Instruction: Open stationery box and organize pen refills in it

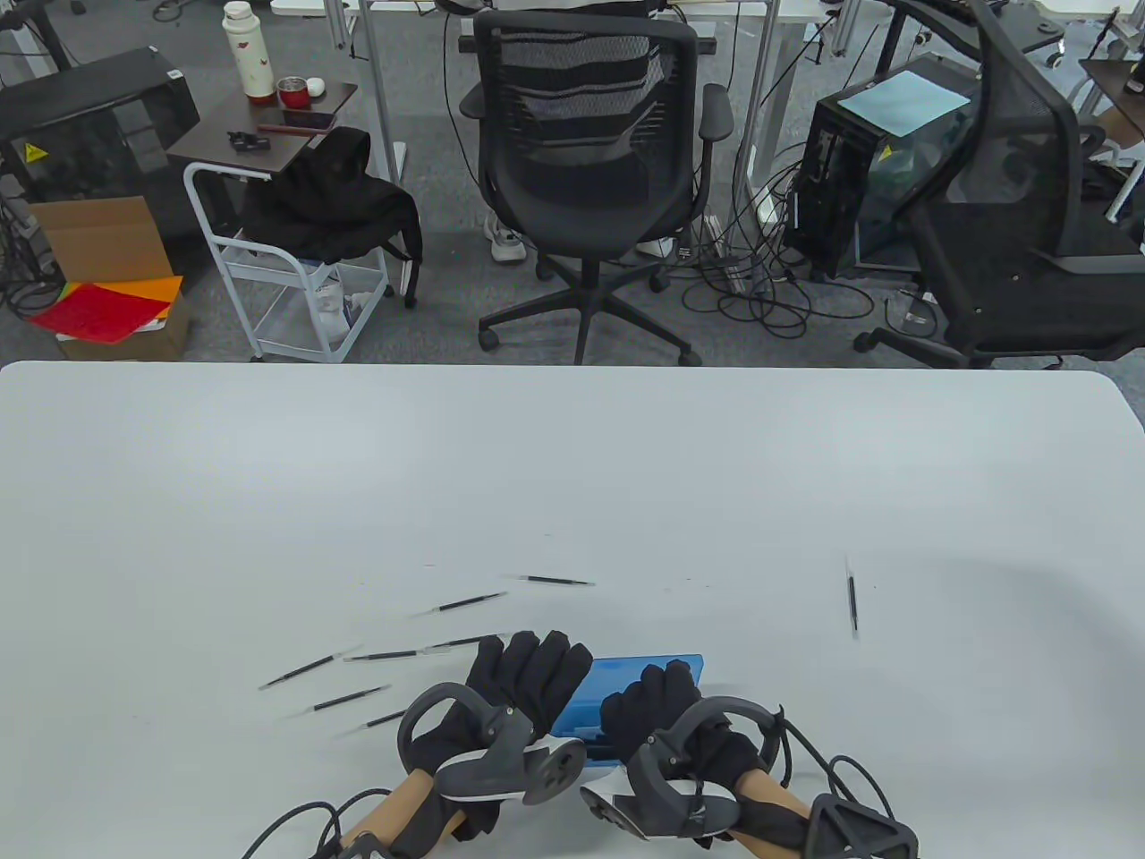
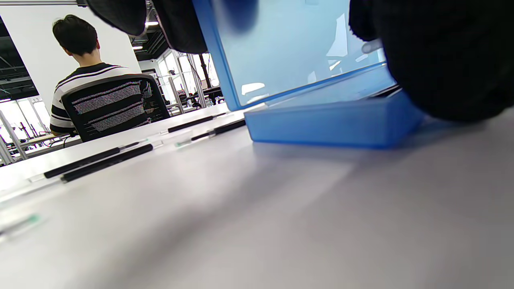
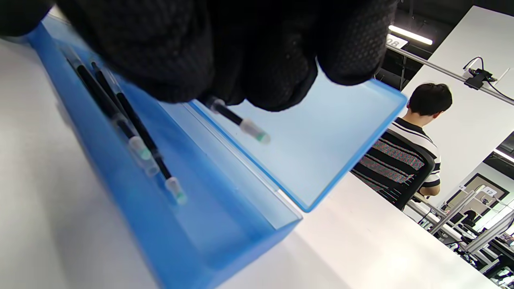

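I see the stationery box (image 1: 640, 680), translucent blue plastic, lying open near the counter's front edge, its lid (image 3: 317, 160) tilted up on the far side. Three black pen refills (image 3: 132, 132) with clear, green-tipped ends lie lengthwise in its tray. More refills (image 1: 385, 655) lie scattered to the box's left, and one refill (image 1: 852, 601) lies well apart toward the right edge.

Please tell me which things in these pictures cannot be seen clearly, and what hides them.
- Box inside, table view: both hands cover it.
- Refill count in the box, right wrist view: right hand hides their far ends.
- Left hand grip on the lid, left wrist view: fingers cut by top edge.
- Nearest refill, left wrist view: blurred.
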Available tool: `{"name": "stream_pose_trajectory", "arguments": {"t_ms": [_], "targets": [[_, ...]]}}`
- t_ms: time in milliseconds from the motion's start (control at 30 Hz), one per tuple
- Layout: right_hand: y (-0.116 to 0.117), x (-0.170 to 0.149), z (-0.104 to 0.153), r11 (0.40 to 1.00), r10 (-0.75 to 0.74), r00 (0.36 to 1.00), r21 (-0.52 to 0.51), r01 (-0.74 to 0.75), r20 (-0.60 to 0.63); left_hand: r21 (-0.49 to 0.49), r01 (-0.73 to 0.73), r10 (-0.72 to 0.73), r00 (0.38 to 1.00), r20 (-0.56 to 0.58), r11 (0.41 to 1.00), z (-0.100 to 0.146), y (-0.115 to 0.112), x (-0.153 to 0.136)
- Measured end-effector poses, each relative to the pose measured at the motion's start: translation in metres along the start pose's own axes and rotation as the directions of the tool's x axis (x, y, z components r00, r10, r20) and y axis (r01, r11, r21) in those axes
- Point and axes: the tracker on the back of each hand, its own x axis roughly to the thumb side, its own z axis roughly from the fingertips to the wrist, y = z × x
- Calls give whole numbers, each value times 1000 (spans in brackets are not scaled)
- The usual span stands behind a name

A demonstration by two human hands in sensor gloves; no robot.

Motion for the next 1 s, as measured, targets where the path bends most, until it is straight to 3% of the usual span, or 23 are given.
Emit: {"name": "stream_pose_trajectory", "arguments": {"t_ms": [500, 767, 1000], "targets": [[-11, 9, 3, 998, -47, 999, -48, 47, 6, 3, 7, -7, 1000, -1, 1000, 1, 0, 0], [-36, -30, 17, 985, -124, 984, -138, 106, -130, 3, 10, -10, 1000, -1, 1000, 1, 0, 1], [-35, -103, 16, 981, -166, 912, -161, 112, -375, 4, 14, -14, 1000, -3, 1000, 1, 1, 1]]}}
